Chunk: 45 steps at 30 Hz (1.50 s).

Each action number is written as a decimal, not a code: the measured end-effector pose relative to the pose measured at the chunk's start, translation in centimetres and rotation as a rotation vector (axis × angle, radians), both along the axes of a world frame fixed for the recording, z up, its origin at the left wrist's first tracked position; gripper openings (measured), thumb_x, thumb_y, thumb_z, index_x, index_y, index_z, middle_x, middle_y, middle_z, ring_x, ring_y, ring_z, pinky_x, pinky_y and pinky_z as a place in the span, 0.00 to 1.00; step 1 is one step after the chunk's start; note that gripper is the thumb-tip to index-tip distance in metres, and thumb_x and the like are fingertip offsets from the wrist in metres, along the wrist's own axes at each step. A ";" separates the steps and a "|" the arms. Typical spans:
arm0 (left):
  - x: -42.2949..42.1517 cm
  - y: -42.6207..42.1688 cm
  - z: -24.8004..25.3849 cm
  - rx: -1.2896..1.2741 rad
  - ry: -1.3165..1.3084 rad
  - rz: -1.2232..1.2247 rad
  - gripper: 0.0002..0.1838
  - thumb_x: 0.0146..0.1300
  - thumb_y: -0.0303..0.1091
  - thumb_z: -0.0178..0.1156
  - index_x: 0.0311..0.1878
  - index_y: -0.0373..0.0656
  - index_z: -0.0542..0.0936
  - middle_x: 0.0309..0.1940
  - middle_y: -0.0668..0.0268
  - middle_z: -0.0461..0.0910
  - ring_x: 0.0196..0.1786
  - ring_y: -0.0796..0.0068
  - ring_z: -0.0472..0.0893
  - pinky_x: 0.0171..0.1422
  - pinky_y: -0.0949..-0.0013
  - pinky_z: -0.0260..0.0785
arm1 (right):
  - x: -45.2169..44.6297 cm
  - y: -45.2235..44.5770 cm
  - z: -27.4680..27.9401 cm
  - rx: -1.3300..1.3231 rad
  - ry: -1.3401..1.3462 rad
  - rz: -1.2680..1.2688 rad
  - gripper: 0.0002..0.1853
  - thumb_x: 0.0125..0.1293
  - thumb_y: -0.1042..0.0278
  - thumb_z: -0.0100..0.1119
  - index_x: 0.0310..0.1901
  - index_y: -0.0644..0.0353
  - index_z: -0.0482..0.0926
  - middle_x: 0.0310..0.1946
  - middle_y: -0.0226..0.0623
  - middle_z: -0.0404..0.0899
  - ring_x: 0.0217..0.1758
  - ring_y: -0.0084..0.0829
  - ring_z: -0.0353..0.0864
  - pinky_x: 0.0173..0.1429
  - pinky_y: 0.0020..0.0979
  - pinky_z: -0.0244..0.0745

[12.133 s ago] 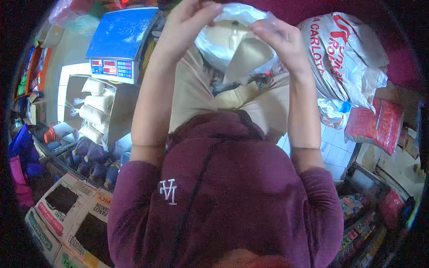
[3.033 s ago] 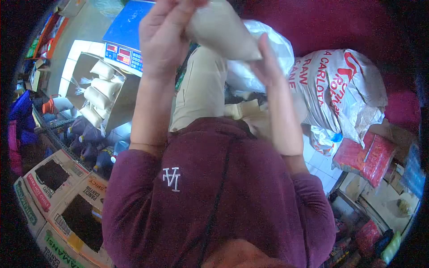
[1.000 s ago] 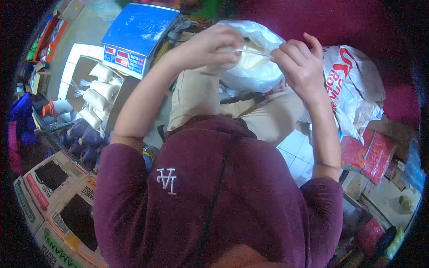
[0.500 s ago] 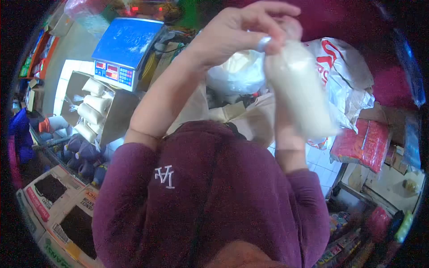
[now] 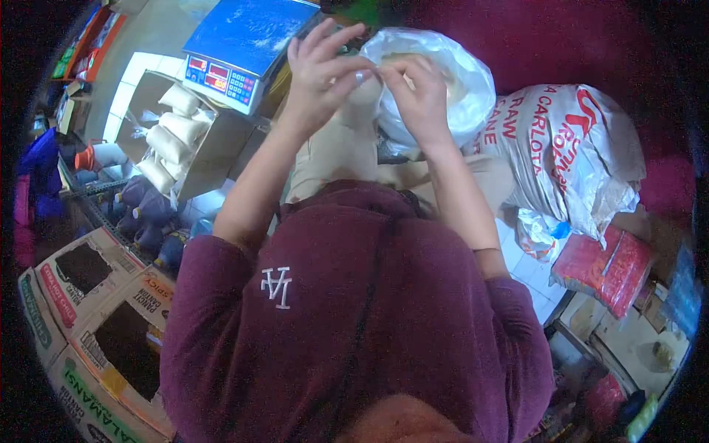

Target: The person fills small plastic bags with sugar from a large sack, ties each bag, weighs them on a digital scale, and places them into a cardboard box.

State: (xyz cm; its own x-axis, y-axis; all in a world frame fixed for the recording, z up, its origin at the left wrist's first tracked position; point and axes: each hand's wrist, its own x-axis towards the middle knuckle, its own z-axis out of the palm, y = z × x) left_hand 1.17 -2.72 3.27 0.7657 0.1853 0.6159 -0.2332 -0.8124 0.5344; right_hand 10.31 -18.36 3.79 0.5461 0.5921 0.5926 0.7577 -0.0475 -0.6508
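Note:
My left hand pinches with thumb and forefinger while its other fingers are spread. Touching it at the fingertips, my right hand is also closed in a pinch. Between and below them hangs a pale filled plastic bag, its top at the fingers; part of it blends with the beige trousers behind. Just beyond the right hand stands an open white plastic bag with pale contents. At the upper left, a cardboard box holds several filled clear bags.
A digital scale with a blue, powder-dusted top stands beyond the left hand. At right are a large printed sack and a red package. Dark bottles and noodle cartons sit at left.
The filled bag, held up high at right before, is now lower and nearer the middle. Both hands have come down and left, and their fingertips meet at the bag's top.

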 end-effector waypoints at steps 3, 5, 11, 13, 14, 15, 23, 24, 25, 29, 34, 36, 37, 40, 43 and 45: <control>-0.3 -1.5 -0.7 -0.005 -0.038 0.103 0.06 0.55 0.35 0.62 0.36 0.51 0.83 0.59 0.69 0.72 0.65 0.56 0.63 0.69 0.48 0.45 | -0.6 0.1 0.0 0.032 0.384 0.052 0.05 0.57 0.69 0.59 0.30 0.60 0.80 0.28 0.34 0.77 0.38 0.36 0.76 0.52 0.37 0.63; -0.2 -1.5 -1.1 -0.138 -0.064 0.074 0.06 0.55 0.34 0.61 0.36 0.49 0.82 0.58 0.67 0.73 0.64 0.56 0.64 0.68 0.51 0.48 | -1.3 0.5 0.1 0.066 0.453 0.059 0.06 0.57 0.68 0.60 0.31 0.61 0.80 0.33 0.36 0.77 0.41 0.38 0.75 0.49 0.38 0.66; -0.8 -2.5 0.2 -0.926 -0.148 0.006 0.07 0.61 0.29 0.54 0.38 0.38 0.78 0.56 0.53 0.69 0.60 0.65 0.67 0.66 0.66 0.54 | -2.5 2.8 0.5 0.078 0.094 -0.031 0.09 0.51 0.66 0.63 0.33 0.58 0.80 0.44 0.34 0.75 0.52 0.37 0.70 0.58 0.39 0.58; -0.3 -2.6 -1.4 -1.013 -0.164 0.027 0.07 0.61 0.29 0.53 0.37 0.37 0.78 0.58 0.53 0.67 0.62 0.65 0.65 0.66 0.66 0.53 | -2.0 3.7 -0.5 0.101 0.004 -0.062 0.08 0.49 0.66 0.64 0.32 0.55 0.80 0.45 0.33 0.75 0.53 0.37 0.70 0.61 0.39 0.54; -0.1 -2.8 -1.8 -1.103 -0.181 0.045 0.07 0.61 0.29 0.53 0.37 0.37 0.78 0.60 0.54 0.65 0.64 0.65 0.63 0.67 0.66 0.52 | -2.3 3.9 -0.9 0.106 0.005 -0.057 0.08 0.49 0.66 0.64 0.32 0.55 0.80 0.45 0.33 0.75 0.53 0.37 0.70 0.61 0.39 0.54; 0.0 -2.9 -2.1 -1.129 -0.194 0.056 0.07 0.62 0.28 0.53 0.36 0.37 0.78 0.61 0.53 0.63 0.67 0.65 0.59 0.68 0.66 0.50 | -2.6 4.0 -1.3 0.116 0.027 -0.060 0.07 0.50 0.69 0.64 0.31 0.58 0.79 0.45 0.36 0.75 0.53 0.39 0.71 0.59 0.38 0.59; 1.0 -4.0 -2.0 -1.277 -0.163 0.094 0.13 0.68 0.32 0.50 0.52 0.35 0.72 0.63 0.59 0.61 0.56 0.77 0.69 0.59 0.72 0.62 | -2.5 4.6 -2.8 0.235 0.030 -0.122 0.07 0.51 0.66 0.63 0.31 0.55 0.79 0.45 0.36 0.75 0.56 0.41 0.68 0.61 0.42 0.54; 0.9 -4.2 -1.5 -1.368 -0.140 0.081 0.13 0.68 0.32 0.49 0.52 0.35 0.72 0.63 0.59 0.61 0.57 0.76 0.69 0.60 0.72 0.62 | -2.5 4.6 -2.7 0.216 -0.017 -0.133 0.06 0.51 0.67 0.62 0.32 0.56 0.78 0.45 0.37 0.74 0.56 0.42 0.68 0.61 0.43 0.53; 0.9 -4.2 -1.2 -1.458 -0.118 0.068 0.14 0.68 0.33 0.49 0.52 0.35 0.71 0.64 0.58 0.60 0.58 0.74 0.68 0.61 0.71 0.61 | -2.4 4.7 -2.6 0.197 -0.064 -0.143 0.06 0.52 0.67 0.62 0.32 0.56 0.77 0.45 0.37 0.74 0.57 0.43 0.68 0.61 0.45 0.53; 0.9 -3.7 -2.1 -1.234 -0.110 0.077 0.12 0.67 0.31 0.51 0.49 0.36 0.74 0.63 0.59 0.61 0.60 0.74 0.67 0.61 0.71 0.61 | -1.9 5.4 -3.6 0.165 -0.115 -0.209 0.06 0.53 0.67 0.59 0.32 0.56 0.75 0.44 0.38 0.72 0.57 0.42 0.68 0.62 0.48 0.50; 0.6 -2.7 -2.4 -1.331 -0.106 -0.053 0.08 0.60 0.29 0.55 0.40 0.35 0.77 0.63 0.55 0.59 0.61 0.69 0.66 0.62 0.68 0.60 | -1.7 5.6 -3.5 0.126 -0.181 -0.260 0.06 0.54 0.65 0.57 0.32 0.56 0.74 0.44 0.38 0.71 0.57 0.42 0.67 0.64 0.53 0.43; 0.5 -3.0 -2.1 -1.386 -0.133 -0.075 0.08 0.60 0.28 0.55 0.40 0.35 0.77 0.63 0.55 0.58 0.60 0.70 0.67 0.62 0.68 0.60 | -1.8 5.2 -2.9 0.093 -0.199 -0.258 0.06 0.54 0.65 0.57 0.32 0.56 0.74 0.44 0.37 0.71 0.57 0.41 0.68 0.65 0.53 0.42; 0.5 -3.1 -1.8 -1.436 -0.162 -0.095 0.08 0.60 0.28 0.55 0.39 0.35 0.77 0.64 0.55 0.58 0.59 0.71 0.67 0.62 0.68 0.61 | -1.9 5.1 -2.7 0.066 -0.215 -0.254 0.06 0.54 0.65 0.57 0.33 0.55 0.75 0.45 0.37 0.71 0.57 0.40 0.68 0.65 0.53 0.41; 1.1 -3.5 -1.4 -1.483 -0.198 -0.047 0.07 0.61 0.27 0.53 0.39 0.34 0.76 0.65 0.56 0.56 0.58 0.72 0.69 0.62 0.68 0.61 | -2.2 4.8 -2.8 0.057 -0.194 -0.264 0.07 0.54 0.65 0.59 0.34 0.54 0.76 0.46 0.36 0.72 0.56 0.37 0.68 0.65 0.54 0.40; 1.6 -3.7 -2.0 -1.507 -0.182 0.011 0.10 0.66 0.29 0.51 0.46 0.35 0.75 0.55 0.62 0.67 0.55 0.76 0.71 0.60 0.71 0.64 | -2.4 4.9 -2.5 0.062 -0.164 -0.285 0.07 0.53 0.66 0.60 0.35 0.53 0.77 0.47 0.35 0.72 0.54 0.36 0.69 0.65 0.55 0.40; 1.7 -3.9 -2.4 -1.499 -0.173 0.029 0.10 0.66 0.29 0.51 0.47 0.36 0.74 0.55 0.62 0.67 0.55 0.75 0.71 0.61 0.71 0.64 | -2.3 5.0 -2.3 0.081 -0.150 -0.264 0.07 0.53 0.66 0.59 0.34 0.54 0.77 0.47 0.35 0.72 0.54 0.36 0.69 0.65 0.55 0.40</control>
State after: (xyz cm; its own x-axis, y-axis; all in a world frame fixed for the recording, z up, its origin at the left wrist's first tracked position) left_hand 2.91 -6.64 0.88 0.6910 0.7193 -0.0723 -0.3719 0.4395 0.8176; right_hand 7.98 -13.39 1.52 0.5778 0.3892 0.7174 0.8138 -0.2077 -0.5428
